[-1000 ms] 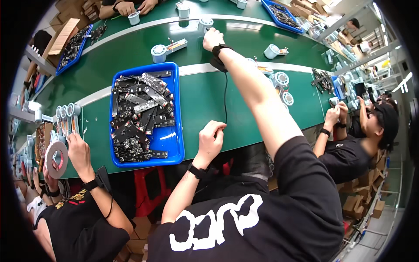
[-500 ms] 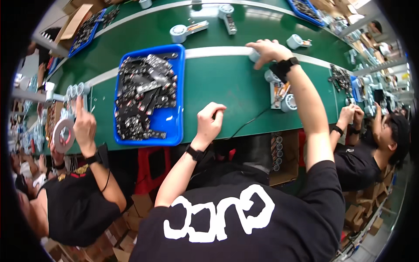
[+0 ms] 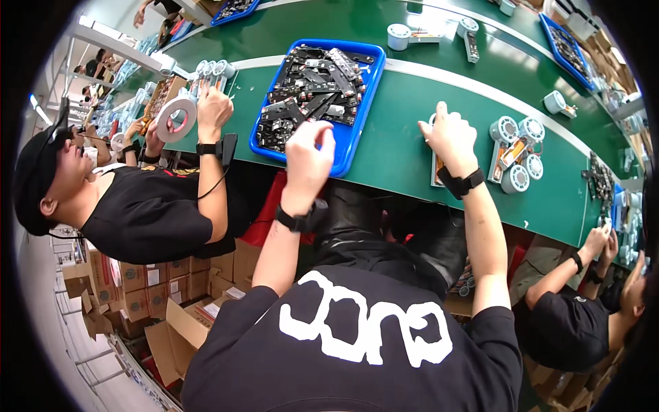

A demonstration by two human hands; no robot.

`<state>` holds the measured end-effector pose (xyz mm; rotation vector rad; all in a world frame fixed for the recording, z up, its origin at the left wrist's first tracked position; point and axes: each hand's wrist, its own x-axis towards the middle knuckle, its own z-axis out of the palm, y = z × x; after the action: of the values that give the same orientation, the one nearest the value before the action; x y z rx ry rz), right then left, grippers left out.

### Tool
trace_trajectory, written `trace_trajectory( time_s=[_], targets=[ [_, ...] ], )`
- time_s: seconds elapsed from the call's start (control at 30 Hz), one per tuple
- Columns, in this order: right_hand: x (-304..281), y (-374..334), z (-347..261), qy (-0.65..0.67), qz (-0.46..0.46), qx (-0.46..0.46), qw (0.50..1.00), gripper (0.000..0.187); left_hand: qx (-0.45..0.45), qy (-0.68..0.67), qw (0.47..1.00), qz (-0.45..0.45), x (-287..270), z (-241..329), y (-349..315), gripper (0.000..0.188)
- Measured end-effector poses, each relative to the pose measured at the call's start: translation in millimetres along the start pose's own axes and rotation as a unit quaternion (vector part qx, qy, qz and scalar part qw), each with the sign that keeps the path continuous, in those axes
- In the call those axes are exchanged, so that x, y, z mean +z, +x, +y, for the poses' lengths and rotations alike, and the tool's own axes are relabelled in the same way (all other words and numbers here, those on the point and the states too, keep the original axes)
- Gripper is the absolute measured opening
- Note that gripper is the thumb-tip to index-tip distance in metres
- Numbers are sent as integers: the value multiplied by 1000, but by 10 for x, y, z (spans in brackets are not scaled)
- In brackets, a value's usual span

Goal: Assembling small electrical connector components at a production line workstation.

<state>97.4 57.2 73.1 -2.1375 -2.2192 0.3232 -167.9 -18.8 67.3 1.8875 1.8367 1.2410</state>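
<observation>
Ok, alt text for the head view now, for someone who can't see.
The person's right hand is over a partly hidden part on a green table, left of clustered pale-blue units; the left hand, loosely curled, is in front of a blue tray of black pieces. A co-worker at left holds a pale ring.

Long green workbench [image 3: 398,103], blue parts trays [image 3: 347,142] and cartons [image 3: 158,299] suggest a factory.

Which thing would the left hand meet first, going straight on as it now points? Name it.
Probably the black parts in the blue tray: the left hand points at them from the tray's near side. Its height is unclear in this view, so it might pass over them.
</observation>
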Motion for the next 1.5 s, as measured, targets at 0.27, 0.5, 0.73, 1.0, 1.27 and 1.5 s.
trace_trajectory(
  time_s=[0.27,0.5,0.73,1.0,1.27,1.5],
  targets=[
    [503,-618,553,314,294,-28,902,32,-23,304,952,-25,-262,-1005,801,29],
    [1010,-1486,667,504,221,116,827,26,-67,161,985,1,-244,-652,660,29],
    [808,-1318,465,516,213,61,828,26,-21,-177,983,-37,1,72,147,8],
    [668,-764,285,423,321,20,847,26,-278,-448,793,-304,970,161,-367,16],
    [760,-457,115,216,307,-145,915,23,-306,-535,737,-277,1187,154,-186,29],
    [785,-429,117,282,287,-158,902,13,-297,-520,748,-285,1267,86,-214,31]
  ],
)
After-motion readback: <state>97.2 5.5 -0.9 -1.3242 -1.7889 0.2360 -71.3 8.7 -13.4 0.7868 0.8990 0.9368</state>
